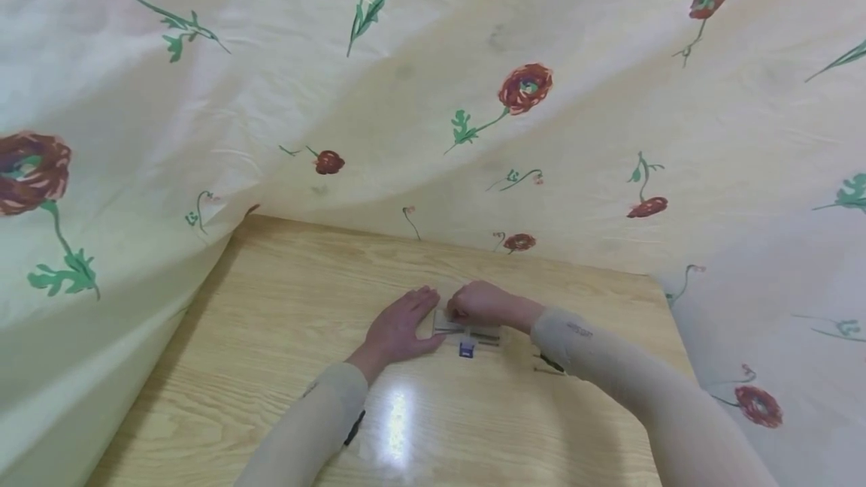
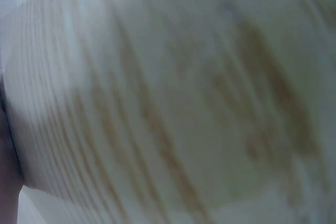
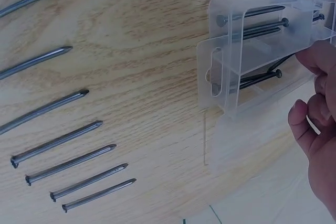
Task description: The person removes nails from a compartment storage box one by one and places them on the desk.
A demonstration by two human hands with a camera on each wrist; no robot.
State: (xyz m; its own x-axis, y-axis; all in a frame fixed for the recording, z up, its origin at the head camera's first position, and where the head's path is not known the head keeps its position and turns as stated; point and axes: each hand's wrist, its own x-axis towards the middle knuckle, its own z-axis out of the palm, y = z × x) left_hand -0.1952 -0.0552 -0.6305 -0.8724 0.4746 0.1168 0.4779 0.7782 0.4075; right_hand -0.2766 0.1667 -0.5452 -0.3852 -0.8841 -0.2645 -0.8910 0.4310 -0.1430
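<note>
A clear plastic box [image 3: 228, 56] with its lid [image 3: 241, 140] swung open lies on the wooden table. Several steel nails sit in its compartments. My right hand [image 1: 480, 303] is over the box with curled fingers. In the right wrist view, thumb and forefinger pinch the end of a slanted nail [image 3: 280, 63] inside it. My left hand [image 1: 399, 329] rests flat at the box's left side, fingers straight and thumb spread toward the near edge. The left wrist view shows mostly blurred wood grain, with a bit of the hand [image 2: 9, 166] at its left border.
Several loose nails [image 3: 59, 142] lie in a spaced row beside the box, on the right, partly behind my right sleeve [image 1: 575, 344] in the head view. A blue latch [image 1: 466, 349] sticks out from the box's near side. Flowered cloth [image 1: 406, 96] hangs around the table [image 1: 284, 284].
</note>
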